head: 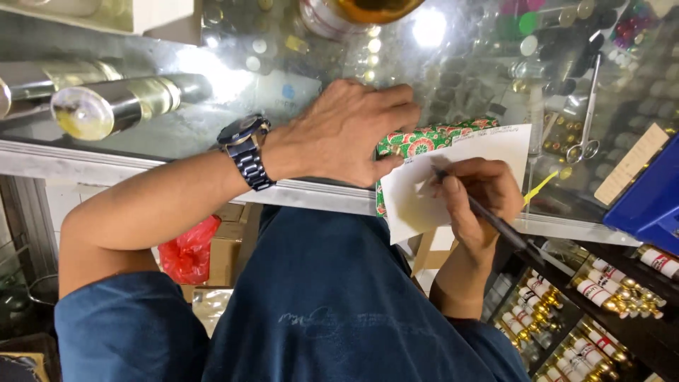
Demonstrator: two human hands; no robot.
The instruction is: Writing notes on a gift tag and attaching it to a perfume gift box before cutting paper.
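My left hand [346, 131], with a dark wristwatch [245, 150] on the wrist, lies flat on a green floral-wrapped box [424, 139] and pins the top edge of a white sheet of paper [453, 180]. My right hand [474, 194] grips a dark pen [488, 216], its tip touching the paper near the middle. Box and paper rest on a glass counter [184, 127] at its front edge. Faint handwriting runs along the paper's far edge.
Scissors [587, 120] and a wooden ruler [631, 164] lie on the glass at right, beside a blue box corner [651, 201]. Large metal-capped bottles [120, 102] lie at left. Small vials [601, 297] fill the shelf below right. A red bag [187, 251] sits on cartons below.
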